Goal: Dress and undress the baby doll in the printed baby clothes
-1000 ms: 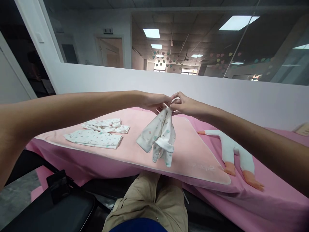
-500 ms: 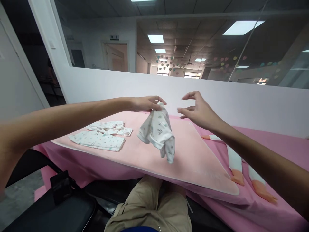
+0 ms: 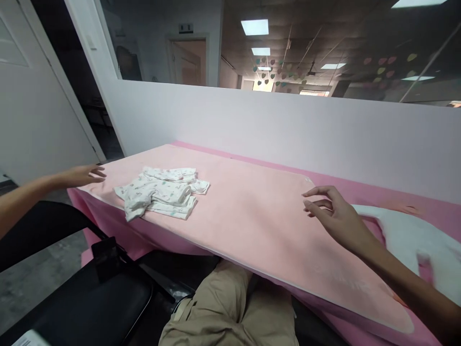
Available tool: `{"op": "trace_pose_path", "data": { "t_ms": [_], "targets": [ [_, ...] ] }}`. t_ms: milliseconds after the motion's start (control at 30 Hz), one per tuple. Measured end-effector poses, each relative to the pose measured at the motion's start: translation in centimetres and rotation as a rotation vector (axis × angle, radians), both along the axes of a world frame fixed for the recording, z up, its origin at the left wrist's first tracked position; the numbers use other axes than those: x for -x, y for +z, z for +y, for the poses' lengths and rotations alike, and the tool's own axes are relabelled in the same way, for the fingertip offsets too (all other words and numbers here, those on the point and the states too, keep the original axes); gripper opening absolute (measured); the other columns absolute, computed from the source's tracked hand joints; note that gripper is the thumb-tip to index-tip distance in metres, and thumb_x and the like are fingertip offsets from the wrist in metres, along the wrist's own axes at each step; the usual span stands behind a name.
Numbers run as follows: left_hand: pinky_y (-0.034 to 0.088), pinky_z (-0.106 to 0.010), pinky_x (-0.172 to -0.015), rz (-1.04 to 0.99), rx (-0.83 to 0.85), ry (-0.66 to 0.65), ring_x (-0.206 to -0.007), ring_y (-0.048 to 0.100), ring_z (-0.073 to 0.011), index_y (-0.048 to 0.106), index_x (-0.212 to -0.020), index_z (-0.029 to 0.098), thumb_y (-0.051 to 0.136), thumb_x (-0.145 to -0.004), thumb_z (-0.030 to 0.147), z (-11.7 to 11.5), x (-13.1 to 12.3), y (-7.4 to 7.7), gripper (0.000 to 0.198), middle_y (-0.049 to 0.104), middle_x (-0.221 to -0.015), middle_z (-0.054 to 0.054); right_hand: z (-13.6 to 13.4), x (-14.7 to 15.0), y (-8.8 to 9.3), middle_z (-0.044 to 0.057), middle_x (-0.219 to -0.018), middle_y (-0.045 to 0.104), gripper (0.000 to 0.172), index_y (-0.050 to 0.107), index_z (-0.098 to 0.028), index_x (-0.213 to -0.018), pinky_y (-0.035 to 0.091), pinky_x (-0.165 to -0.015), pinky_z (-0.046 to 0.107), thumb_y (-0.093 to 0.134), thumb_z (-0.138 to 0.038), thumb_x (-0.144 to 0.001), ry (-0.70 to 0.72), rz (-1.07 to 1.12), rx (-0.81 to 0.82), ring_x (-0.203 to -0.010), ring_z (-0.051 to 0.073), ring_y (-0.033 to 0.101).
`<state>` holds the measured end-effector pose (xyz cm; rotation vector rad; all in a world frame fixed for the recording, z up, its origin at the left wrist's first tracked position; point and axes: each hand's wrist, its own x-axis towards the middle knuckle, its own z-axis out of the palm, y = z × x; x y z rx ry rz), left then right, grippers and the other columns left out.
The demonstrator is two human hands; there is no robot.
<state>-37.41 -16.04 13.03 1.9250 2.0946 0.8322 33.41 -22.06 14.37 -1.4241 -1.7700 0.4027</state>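
**Both hands empty, small clothes heaped at the left of the desk**

Head view: the baby clothes (image 3: 159, 194) lie in a loose heap on a pale pink mat (image 3: 252, 211) covering the desk (image 3: 144, 233), towards its left end. They look like thin printed cotton: light, limp and easily creased, likely to sag and unfold if lifted by one corner. A pinch at a hem or at both shoulders should hold them; the sleeve trailing over the front edge is the nearest loose end.

The left hand (image 3: 82, 175) is spread flat and holds nothing, at the mat's left corner, near the heap but apart from it. The right hand (image 3: 333, 216) hovers over the mat well right of the heap, fingers loosely parted, empty.

How many pieces make up the heap cannot be told. A white garment (image 3: 410, 238) at the right is blurred and cut off by the frame. The left forearm runs out of the picture.
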Motion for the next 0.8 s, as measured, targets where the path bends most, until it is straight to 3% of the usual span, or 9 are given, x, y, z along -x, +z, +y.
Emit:
{"op": "trace_pose_path", "data": {
  "t_ms": [67, 133, 200, 267, 367, 467, 600, 700, 800],
  "targets": [
    [0.049, -0.036, -0.065, -0.009, -0.082, 0.016, -0.071, 0.065, -0.0256, 0.058, -0.071, 0.024, 0.053, -0.049, 0.101, -0.8, 0.8, -2.8, 0.079, 0.058, -0.057, 0.0, 0.6, 0.7, -1.6, 0.01, -0.115, 0.072, 0.042, 0.059, -0.029, -0.115, 0.064, -0.081, 0.05, 0.069, -0.063, -0.092, 0.024, 0.024, 0.034, -0.093, 0.031, 0.075],
    [0.049, -0.038, -0.071, -0.029, -0.197, 0.072, -0.079, 0.065, -0.0271, 0.062, -0.079, 0.025, 0.053, -0.065, 0.092, -1.7, -0.8, -5.2, 0.069, 0.063, -0.067, 0.0, 0.3, 2.0, -2.7, 0.009, -0.114, 0.072, 0.039, 0.06, -0.029, -0.113, 0.063, -0.083, 0.05, 0.068, -0.062, -0.093, 0.052, 0.045, 0.047, -0.094, 0.031, 0.074],
    [0.052, -0.042, -0.078, -0.032, -0.293, 0.113, -0.092, 0.066, -0.03, 0.064, -0.096, 0.027, 0.054, -0.081, 0.074, -2.8, -4.7, -7.3, 0.051, 0.072, -0.093, -0.001, -0.8, 3.8, -3.6, 0.009, -0.113, 0.072, 0.034, 0.061, -0.029, -0.11, 0.062, -0.084, 0.049, 0.066, -0.059, -0.094, 0.105, 0.04, 0.073, -0.095, 0.03, 0.073],
    [0.054, -0.046, -0.087, 0.008, -0.357, 0.024, -0.105, 0.065, -0.0315, 0.063, -0.109, 0.031, 0.053, -0.09, 0.056, -4.2, -10.2, -9.1, 0.033, 0.071, -0.112, -0.002, -2.6, 5.5, -4.5, 0.008, -0.11, 0.073, 0.028, 0.062, -0.029, -0.107, 0.06, -0.085, 0.047, 0.061, -0.055, -0.098, 0.21, -0.013, 0.138, -0.095, 0.029, 0.071],
    [0.051, -0.049, -0.103, 0.085, -0.353, -0.252, -0.113, 0.065, -0.0327, 0.065, -0.111, 0.032, 0.052, -0.095, 0.045, -5.7, -18.3, -10.4, 0.024, 0.072, -0.117, -0.006, -5.8, 7.2, -6.1, 0.005, -0.102, 0.073, 0.019, 0.065, -0.031, -0.106, 0.057, -0.083, 0.043, 0.057, -0.048, -0.1, 0.462, -0.212, 0.308, -0.09, 0.026, 0.068],
    [0.047, -0.05, -0.106, 0.162, -0.322, -0.312, -0.116, 0.064, -0.0338, 0.064, -0.113, 0.031, 0.051, -0.098, 0.045, -4.3, -21.8, -9.8, 0.025, 0.072, -0.121, -0.008, -8.2, 7.9, -8.2, 0.003, -0.104, 0.074, 0.014, 0.069, -0.032, -0.104, 0.054, -0.083, 0.04, 0.063, -0.038, -0.094, 0.717, -0.463, 0.437, -0.092, 0.026, 0.069],
    [0.043, -0.052, -0.106, 0.265, -0.281, -0.036, -0.122, 0.059, -0.0378, 0.062, -0.118, 0.02, 0.048, -0.099, 0.051, 2.7, -17.8, -7.5, 0.039, 0.069, -0.127, -0.016, -9.1, 7.5, -10.9, 0.004, -0.104, 0.076, 0.014, 0.072, -0.029, -0.1, 0.053, -0.083, 0.039, 0.064, -0.033, -0.089, 0.766, -0.605, 0.507, -0.095, 0.028, 0.071],
    [0.041, -0.054, -0.103, 0.26, -0.059, 0.215, -0.132, 0.05, -0.0457, 0.059, -0.122, 0.01, 0.051, -0.097, 0.056, 8.2, -12.5, -6.5, 0.053, 0.063, -0.136, -0.026, -8.6, 7.1, -12.1, 0.006, -0.107, 0.075, 0.017, 0.073, -0.028, -0.103, 0.053, -0.083, 0.038, 0.064, -0.036, -0.09, 0.705, -0.572, 0.525, -0.098, 0.028, 0.07],
    [0.04, -0.051, -0.1, 0.161, 0.163, 0.447, -0.132, 0.048, -0.046, 0.056, -0.12, 0.001, 0.053, -0.098, 0.058, 11.4, -9.1, -6.2, 0.061, 0.062, -0.131, -0.028, -8.0, 7.1, -12.6, 0.006, -0.112, 0.075, 0.019, 0.073, -0.026, -0.106, 0.051, -0.085, 0.035, 0.06, -0.033, -0.093, 0.727, -0.562, 0.585, -0.101, 0.026, 0.07]
  ]
}}
